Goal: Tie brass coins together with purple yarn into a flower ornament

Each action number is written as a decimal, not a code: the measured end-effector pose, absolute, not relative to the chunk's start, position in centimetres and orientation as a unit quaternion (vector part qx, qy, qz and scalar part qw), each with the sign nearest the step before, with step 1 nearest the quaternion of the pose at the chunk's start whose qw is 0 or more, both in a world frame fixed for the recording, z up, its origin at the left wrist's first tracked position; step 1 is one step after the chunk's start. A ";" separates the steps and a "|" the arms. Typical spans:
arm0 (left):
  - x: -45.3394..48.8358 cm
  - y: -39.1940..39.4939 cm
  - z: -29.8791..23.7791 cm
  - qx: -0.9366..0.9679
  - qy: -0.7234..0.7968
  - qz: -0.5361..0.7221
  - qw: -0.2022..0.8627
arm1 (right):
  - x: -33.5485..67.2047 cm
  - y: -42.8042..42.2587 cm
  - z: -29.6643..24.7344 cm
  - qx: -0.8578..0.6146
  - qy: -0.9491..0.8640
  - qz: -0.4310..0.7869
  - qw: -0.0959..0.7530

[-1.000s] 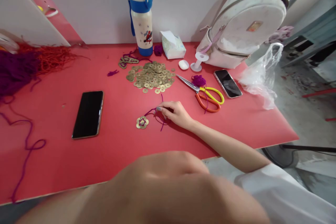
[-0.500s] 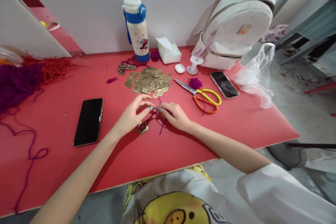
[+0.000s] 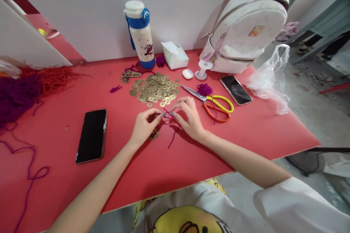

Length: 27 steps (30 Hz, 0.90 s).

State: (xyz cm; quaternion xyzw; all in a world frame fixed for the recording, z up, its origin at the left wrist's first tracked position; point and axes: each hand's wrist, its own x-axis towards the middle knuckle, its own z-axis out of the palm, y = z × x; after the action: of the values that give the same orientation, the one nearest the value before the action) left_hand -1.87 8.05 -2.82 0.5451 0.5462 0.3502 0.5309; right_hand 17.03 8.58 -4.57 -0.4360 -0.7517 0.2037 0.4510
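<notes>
A purple cord [image 3: 172, 140] runs between my two hands, its loose end trailing over the red table. My left hand [image 3: 146, 123] pinches one part of it between thumb and forefinger. Close by on the right, my right hand [image 3: 188, 116] pinches another part, and the strands cross in the small gap. Under my left hand lies a ring of brass coins [image 3: 154, 134], mostly hidden by the fingers. Just beyond both hands spreads a pile of brass coins with holes [image 3: 157, 87].
Orange-and-yellow-handled scissors [image 3: 216, 105] lie right of the coins beside a purple cord bundle [image 3: 204, 89]. Behind stand a bottle [image 3: 140, 40], a tissue pack [image 3: 175, 56], a white spool [image 3: 202, 71] and a backpack [image 3: 246, 29]. Phones lie left [image 3: 92, 136] and right [image 3: 235, 89].
My hands have drawn slightly apart, and crossed strands now show between the fingertips. My left hand now covers more of the coin ring. The view has shifted a little.
</notes>
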 end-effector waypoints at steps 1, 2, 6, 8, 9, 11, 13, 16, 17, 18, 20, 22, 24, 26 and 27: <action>-1.9 8.0 -3.0 0.549 0.542 0.363 0.523 | 17.0 8.5 -4.6 -0.437 -0.762 0.193 0.437; -1.9 7.9 -3.2 0.556 0.536 0.372 0.516 | 17.0 8.5 -4.6 -0.437 -0.774 0.185 0.419; -1.9 7.8 -3.4 0.578 0.524 0.391 0.490 | 16.9 8.5 -4.8 -0.421 -0.812 0.172 0.365; -1.8 7.8 -3.3 0.578 0.530 0.393 0.480 | 16.9 8.4 -4.8 -0.403 -0.823 0.172 0.363; -1.7 7.7 -3.3 0.581 0.533 0.394 0.472 | 16.9 8.3 -4.7 -0.392 -0.828 0.173 0.361; -1.6 7.5 -3.2 0.598 0.539 0.396 0.442 | 16.9 8.0 -4.4 -0.375 -0.839 0.174 0.354; -1.6 7.4 -3.3 0.639 0.539 0.385 0.391 | 16.9 7.8 -4.2 -0.363 -0.845 0.176 0.351; -1.9 7.2 -3.5 0.725 0.505 0.351 0.309 | 16.9 7.8 -4.1 -0.356 -0.837 0.187 0.372; -2.0 7.1 -3.6 0.752 0.481 0.342 0.295 | 16.9 7.8 -4.2 -0.355 -0.830 0.196 0.382; -2.1 7.1 -3.6 0.773 0.451 0.338 0.290 | 16.9 7.9 -4.3 -0.354 -0.823 0.209 0.392; -2.3 7.0 -3.6 0.799 0.393 0.344 0.299 | 16.9 8.2 -4.5 -0.354 -0.808 0.239 0.405; -2.3 6.8 -3.4 0.792 0.368 0.369 0.318 | 16.9 8.4 -4.7 -0.354 -0.798 0.269 0.406; -2.2 6.5 -3.1 0.749 0.395 0.412 0.336 | 16.9 8.6 -4.8 -0.351 -0.795 0.296 0.397; -2.0 6.3 -2.9 0.685 0.447 0.462 0.342 | 16.8 8.6 -4.9 -0.340 -0.804 0.309 0.378; -1.9 6.2 -2.9 0.653 0.473 0.483 0.341 | 16.7 8.6 -4.8 -0.331 -0.814 0.309 0.365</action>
State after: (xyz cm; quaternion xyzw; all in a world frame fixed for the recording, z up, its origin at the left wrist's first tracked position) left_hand -1.89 6.19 -2.90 0.6535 0.4731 0.4828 0.3405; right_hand 16.75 8.58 -4.84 -0.3310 -0.8135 0.3091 0.3649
